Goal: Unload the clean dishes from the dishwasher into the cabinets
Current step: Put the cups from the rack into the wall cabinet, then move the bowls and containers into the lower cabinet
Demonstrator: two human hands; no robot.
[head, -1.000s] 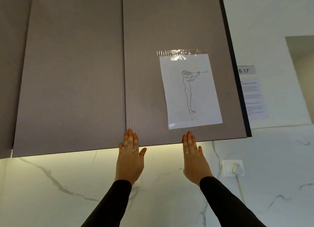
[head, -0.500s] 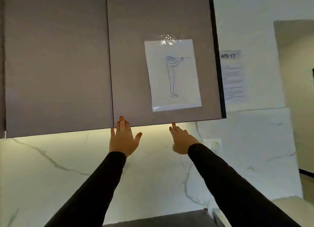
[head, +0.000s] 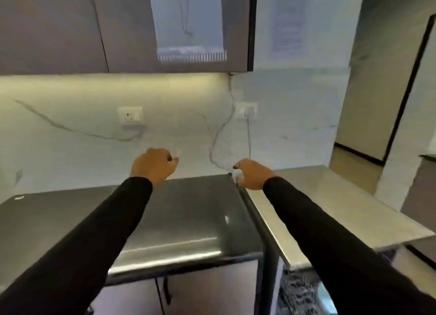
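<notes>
- A dark, glossy surface (head: 184, 222) is seen across the lower left and centre of the view, with a small white mark near its far left edge.
- Closed wall cabinets (head: 52, 29) are hung above it, at the top of the view; a lit strip is seen beneath them on the marbled wall (head: 70, 154).
- A sheet of paper (head: 188, 22) is taped to the right-hand cabinet door; its drawing is blurred.
- A white socket (head: 130, 114) is set in the wall below the cabinets, left of centre.
- The left hand (head: 153, 164) is held in the air above the dark surface, near the wall, back turned up, fingers loosely curled; nothing is held in it.
- A second socket (head: 246, 110) is seen further right, with a thin cable hanging down from it.
- The right hand (head: 252, 174) is held over the seam between the dark surface and the paler one, fingers loosely curled and relaxed, a ring showing on one finger; nothing is gripped.
- Both arms are covered by black sleeves (head: 330, 232).
- A pale, light-coloured surface (head: 330, 203) is seen to the right, standing slightly higher than the dark one.
- The dishwasher (head: 299, 293) is partly seen below the pale surface at the bottom right, open; what is in it is too blurred to tell.
- A printed notice (head: 286, 26) is stuck on the wall right of the cabinets; its text cannot be read.
</notes>
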